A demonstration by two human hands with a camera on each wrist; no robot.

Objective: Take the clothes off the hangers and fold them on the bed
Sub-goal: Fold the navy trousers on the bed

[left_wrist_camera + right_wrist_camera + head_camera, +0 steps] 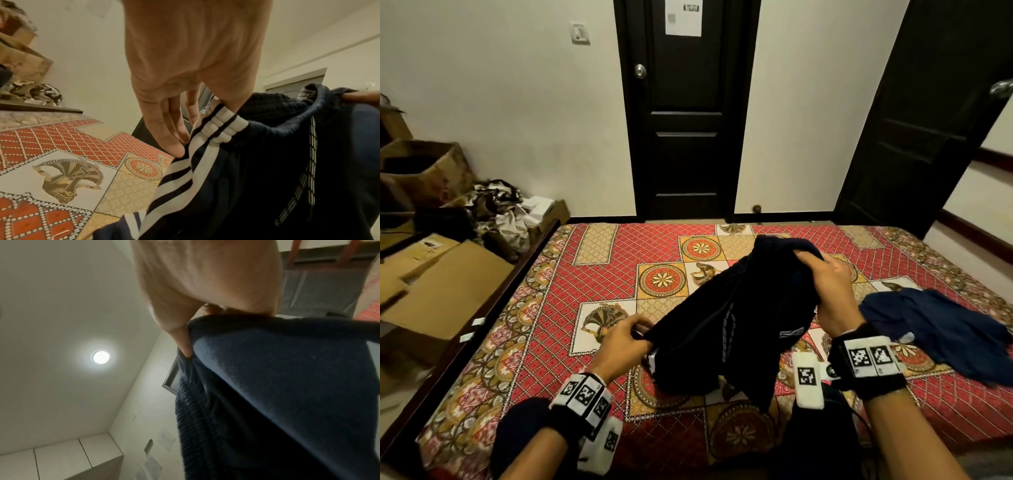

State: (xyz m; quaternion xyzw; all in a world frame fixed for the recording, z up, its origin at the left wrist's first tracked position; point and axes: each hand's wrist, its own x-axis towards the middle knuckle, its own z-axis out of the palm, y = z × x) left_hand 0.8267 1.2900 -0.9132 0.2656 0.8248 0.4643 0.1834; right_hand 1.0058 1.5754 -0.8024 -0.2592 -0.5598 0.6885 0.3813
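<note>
- Over the bed (599,274), both hands have the dark striped shorts (739,318) up in the air: left hand (619,339) pinching the striped end of the waistband, right hand (825,287) gripping the far end, higher.
- Risk, as I see it: with that uneven hold the legs could sag, bunch on the bedspread and spoil the fold.
- Another blue garment (935,329) lies crumpled just right, close enough to get caught up.
- No hanger in sight; the shorts' lower hems are hidden in dark folds.

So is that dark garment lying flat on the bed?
No, both hands hold the dark garment up above the bed, bunched rather than flat.
</note>
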